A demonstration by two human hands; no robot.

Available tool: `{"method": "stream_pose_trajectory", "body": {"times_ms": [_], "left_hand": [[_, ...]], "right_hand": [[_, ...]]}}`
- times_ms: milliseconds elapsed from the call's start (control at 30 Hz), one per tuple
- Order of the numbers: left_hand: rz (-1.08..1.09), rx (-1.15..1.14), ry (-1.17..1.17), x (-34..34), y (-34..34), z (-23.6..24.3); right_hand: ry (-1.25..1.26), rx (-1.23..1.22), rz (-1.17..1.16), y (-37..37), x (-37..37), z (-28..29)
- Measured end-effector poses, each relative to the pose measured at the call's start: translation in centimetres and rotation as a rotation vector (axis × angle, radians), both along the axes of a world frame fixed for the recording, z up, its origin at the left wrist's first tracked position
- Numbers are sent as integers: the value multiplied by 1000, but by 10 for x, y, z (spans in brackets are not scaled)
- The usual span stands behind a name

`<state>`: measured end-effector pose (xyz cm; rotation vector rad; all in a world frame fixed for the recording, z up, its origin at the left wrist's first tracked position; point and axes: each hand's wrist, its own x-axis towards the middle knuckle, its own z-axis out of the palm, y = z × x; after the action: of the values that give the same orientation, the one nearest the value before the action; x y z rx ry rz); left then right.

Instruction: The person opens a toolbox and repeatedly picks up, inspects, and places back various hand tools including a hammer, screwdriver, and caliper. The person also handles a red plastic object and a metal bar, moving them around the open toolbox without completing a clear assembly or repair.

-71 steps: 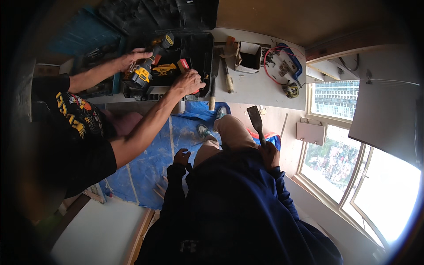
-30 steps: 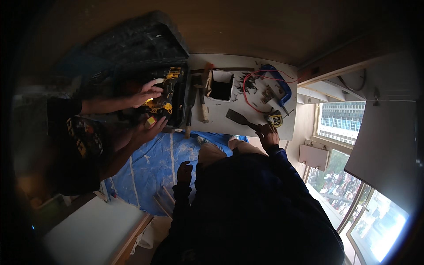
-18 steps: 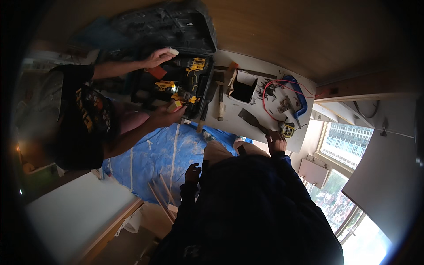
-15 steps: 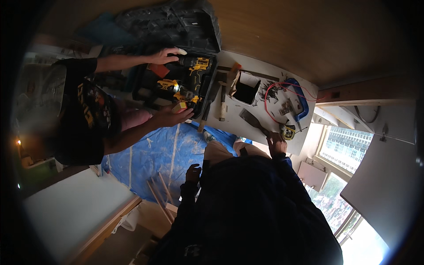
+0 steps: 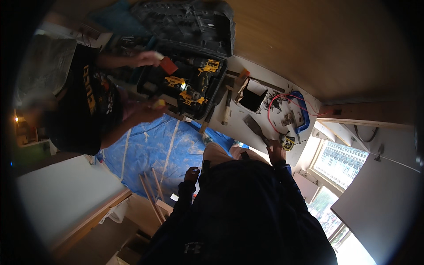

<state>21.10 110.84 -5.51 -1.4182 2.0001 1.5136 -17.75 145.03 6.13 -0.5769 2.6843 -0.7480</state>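
Note:
My right hand (image 5: 277, 151) grips the handle of a dark, flat-bladed scraper (image 5: 255, 127) lying along the white worktable (image 5: 234, 130), beside a tape measure (image 5: 287, 142). My left hand (image 5: 191, 174) hangs low by my left leg, fingers apart and slightly bent, holding nothing visible. On the table are a wood-handled tool (image 5: 226, 110), an open box (image 5: 251, 95), a blue C-clamp (image 5: 304, 112), red wire and scattered fasteners. An open black case (image 5: 182, 16) holds yellow-and-black power tools (image 5: 209, 66).
A co-worker (image 5: 84, 101) stands at my left, a blurred hand (image 5: 145, 58) near a red block (image 5: 168, 65), the other at a small yellow piece. Blue sheeting (image 5: 145, 150) covers the floor, with loose wood strips (image 5: 152, 198). Windows (image 5: 338, 165) and a hanging board are at right.
My right hand has lowered the scraper from above my leg onto the table. The co-worker's lower hand has drawn back leftward from the case with the yellow piece. My view has shifted.

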Motion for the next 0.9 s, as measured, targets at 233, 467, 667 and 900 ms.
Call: {"method": "stream_pose_trajectory", "body": {"times_ms": [233, 467, 667, 900], "left_hand": [[-19, -27, -65, -16, 24, 11], [45, 42, -111, 4, 36, -8], [-77, -44, -118, -12, 38, 17], [391, 88, 222, -20, -26, 12]], "right_hand": [[-3, 51, 37, 4, -11, 2], [-39, 144, 112, -4, -12, 8], [59, 193, 130, -8, -15, -4], [-137, 33, 31, -25, -7, 51]]}}
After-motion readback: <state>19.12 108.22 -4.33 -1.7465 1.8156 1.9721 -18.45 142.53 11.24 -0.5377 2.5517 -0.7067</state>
